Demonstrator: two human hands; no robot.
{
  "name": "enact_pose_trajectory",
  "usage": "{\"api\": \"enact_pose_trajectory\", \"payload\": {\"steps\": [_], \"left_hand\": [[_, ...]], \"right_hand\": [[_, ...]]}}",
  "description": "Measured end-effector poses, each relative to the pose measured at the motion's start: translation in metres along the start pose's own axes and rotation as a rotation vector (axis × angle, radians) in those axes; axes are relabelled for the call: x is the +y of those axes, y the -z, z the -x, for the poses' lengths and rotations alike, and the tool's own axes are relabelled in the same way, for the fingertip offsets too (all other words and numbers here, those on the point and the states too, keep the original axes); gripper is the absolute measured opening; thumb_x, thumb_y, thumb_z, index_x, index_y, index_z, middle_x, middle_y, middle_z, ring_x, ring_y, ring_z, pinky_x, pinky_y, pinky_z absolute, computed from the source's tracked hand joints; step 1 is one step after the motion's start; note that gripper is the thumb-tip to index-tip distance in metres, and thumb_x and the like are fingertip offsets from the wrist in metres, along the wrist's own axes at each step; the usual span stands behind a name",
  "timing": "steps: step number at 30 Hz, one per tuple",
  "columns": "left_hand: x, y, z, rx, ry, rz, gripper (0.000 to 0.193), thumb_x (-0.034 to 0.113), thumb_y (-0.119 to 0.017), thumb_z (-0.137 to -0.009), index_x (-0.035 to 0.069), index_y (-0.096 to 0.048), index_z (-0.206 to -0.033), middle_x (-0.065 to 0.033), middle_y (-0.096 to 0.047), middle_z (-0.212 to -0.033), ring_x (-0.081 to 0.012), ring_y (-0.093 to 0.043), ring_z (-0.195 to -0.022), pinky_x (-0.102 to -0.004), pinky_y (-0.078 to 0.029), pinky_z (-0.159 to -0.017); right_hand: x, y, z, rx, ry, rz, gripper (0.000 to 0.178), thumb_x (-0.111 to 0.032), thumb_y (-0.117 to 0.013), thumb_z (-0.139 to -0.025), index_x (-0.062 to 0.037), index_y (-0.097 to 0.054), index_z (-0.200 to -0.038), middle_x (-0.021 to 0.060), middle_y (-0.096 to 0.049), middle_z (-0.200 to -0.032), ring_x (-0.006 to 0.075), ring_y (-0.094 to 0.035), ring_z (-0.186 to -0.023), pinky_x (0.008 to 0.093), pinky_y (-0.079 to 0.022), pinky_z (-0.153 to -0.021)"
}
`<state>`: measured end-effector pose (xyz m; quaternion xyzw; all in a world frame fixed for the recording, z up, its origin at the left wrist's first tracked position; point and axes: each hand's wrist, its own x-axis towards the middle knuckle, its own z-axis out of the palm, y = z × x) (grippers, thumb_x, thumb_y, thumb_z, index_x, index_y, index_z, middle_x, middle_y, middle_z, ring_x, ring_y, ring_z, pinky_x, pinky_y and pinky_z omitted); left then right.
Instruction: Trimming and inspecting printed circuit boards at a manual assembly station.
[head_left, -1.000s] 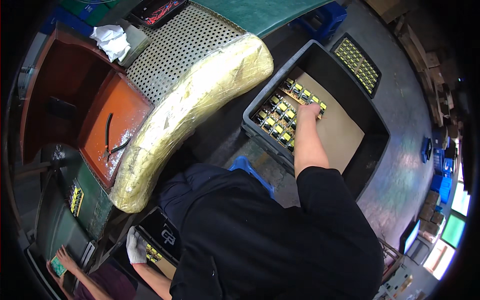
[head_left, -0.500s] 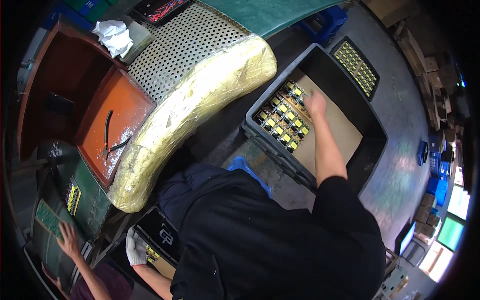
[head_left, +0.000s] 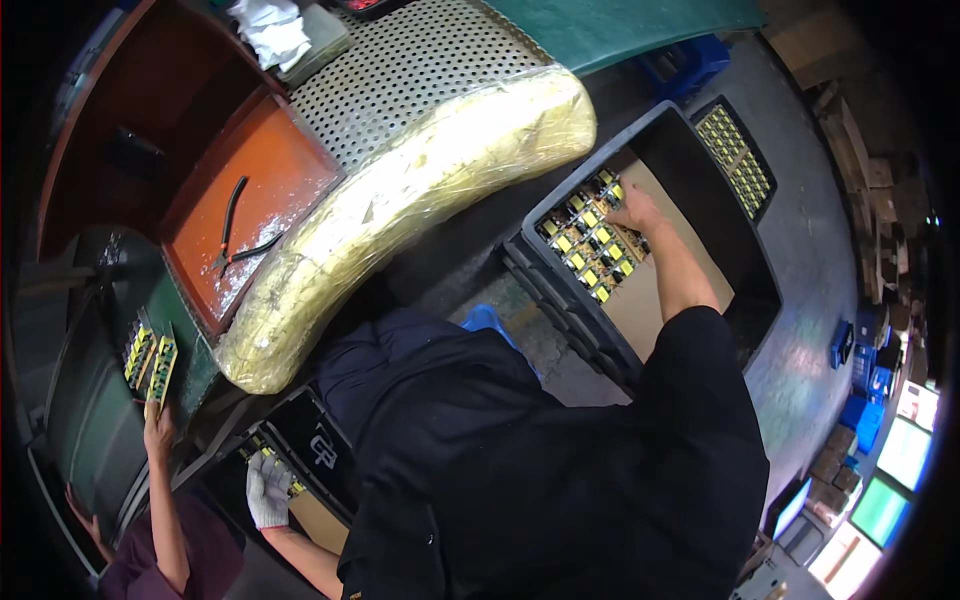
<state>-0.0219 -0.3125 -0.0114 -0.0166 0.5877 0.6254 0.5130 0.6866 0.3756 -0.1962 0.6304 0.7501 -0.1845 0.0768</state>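
Note:
My bare right hand [head_left: 642, 210] is inside a black crate [head_left: 695, 180], with thumb and fingers closed about the end of a circuit board [head_left: 612, 197]. Side by side next to it lie more boards with yellow and black components, on a brown cardboard sheet [head_left: 640, 305]. At lower left, my left hand [head_left: 268, 490] in a white knitted glove is down in a second black crate [head_left: 305, 420]. Its bent fingers are on a circuit board [head_left: 296, 488] with yellow parts; the glove covers much of that board.
A plastic-wrapped yellow padded roll [head_left: 420, 190] curves along the bench edge. Beyond lie an orange-red tray [head_left: 285, 150] holding pliers [head_left: 230, 235], and a perforated metal plate [head_left: 400, 75]. At left, a co-worker's hand [head_left: 158, 435] holds a board. A filled tray [head_left: 738, 160] lies beyond the right crate.
My gloved left hand has moved from the crate's rim onto the boards inside. My right hand's thumb and fingers have spread around a board's end. The view has shifted; the co-worker's board is now upright.

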Motion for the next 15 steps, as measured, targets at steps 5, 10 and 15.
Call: {"api": "enact_pose_trajectory", "payload": {"steps": [5,10,15], "left_hand": [[0.026,-0.042,-0.032,0.061,-0.035,-0.028,0.068,0.022,-0.072,-0.095,-0.001,-0.049,-0.155,-0.0258,-0.063,-0.146,-0.0376,-0.065,-0.128,-0.0479,-0.05,-0.111],[0.057,-0.068,-0.038,-0.005,-0.326,0.113,0.058,0.024,-0.071,-0.1,-0.002,-0.054,-0.149,-0.0207,-0.073,-0.126,-0.0329,-0.073,-0.105,-0.0443,-0.057,-0.094],[0.095,-0.089,-0.058,0.164,-0.39,0.319,0.068,0.031,-0.071,-0.101,-0.001,-0.044,-0.154,-0.026,-0.05,-0.156,-0.0385,-0.057,-0.138,-0.0556,-0.045,-0.114]], "right_hand": [[-0.034,0.061,0.066,-0.307,-0.2,-0.681,0.057,-0.017,-0.082,-0.085,-0.0043,-0.066,-0.139,0.0135,-0.076,-0.117,0.0215,-0.073,-0.097,0.0355,-0.06,-0.083],[0.047,0.067,-0.003,0.059,0.337,-0.271,0.079,-0.019,-0.083,-0.085,0.0011,-0.05,-0.154,0.0248,-0.064,-0.142,0.039,-0.063,-0.127,0.0441,-0.049,-0.11],[-0.046,0.176,0.008,0.726,-0.011,-0.489,0.054,-0.037,-0.068,-0.104,-0.0045,-0.061,-0.147,0.0213,-0.067,-0.142,0.0337,-0.066,-0.127,0.0357,-0.047,-0.112]]}}
